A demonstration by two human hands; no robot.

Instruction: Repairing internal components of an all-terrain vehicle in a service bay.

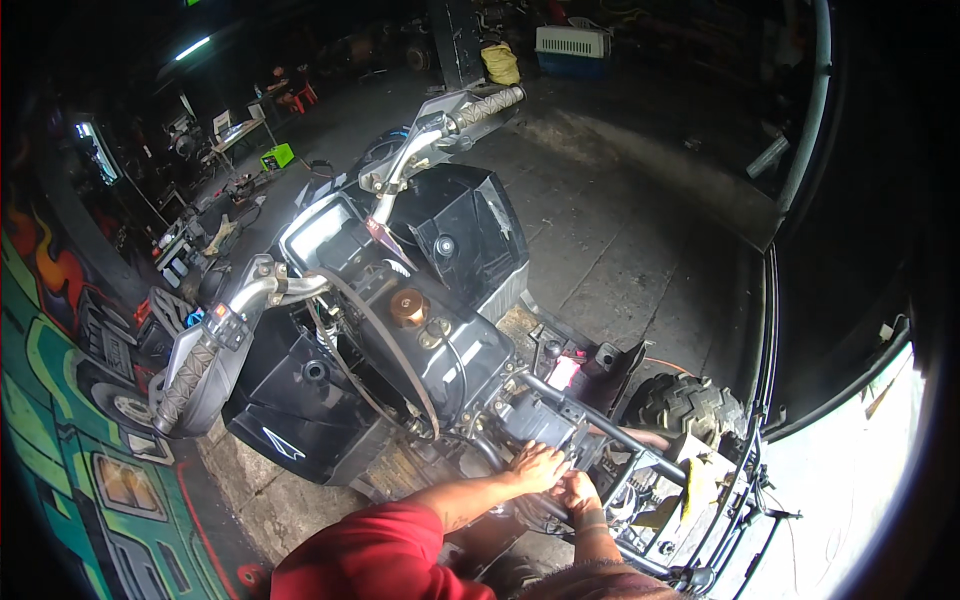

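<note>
A partly stripped quad bike (430,330) stands below me, its seat area bare down to the tube frame (600,425). Both hands are close together at the frame, beside a grey box-shaped part (535,418). My left hand (538,468) is bent over the box's near edge, with its fingers drawn together. Just to its right, my right hand (576,492) is closed with the fingertips pinched. Whatever lies between the fingers is too small or hidden to make out. In front of the hands sits the black fuel tank (455,345) with a brown cap (409,307).
Handlebars (270,290) with grips spread across the front, over black fenders (300,395). A knobbly rear tyre (690,408) is at the right. A painted wall (60,430) runs along the left. A bench (240,133), a green box (277,156) and a pet carrier (572,45) stand farther back.
</note>
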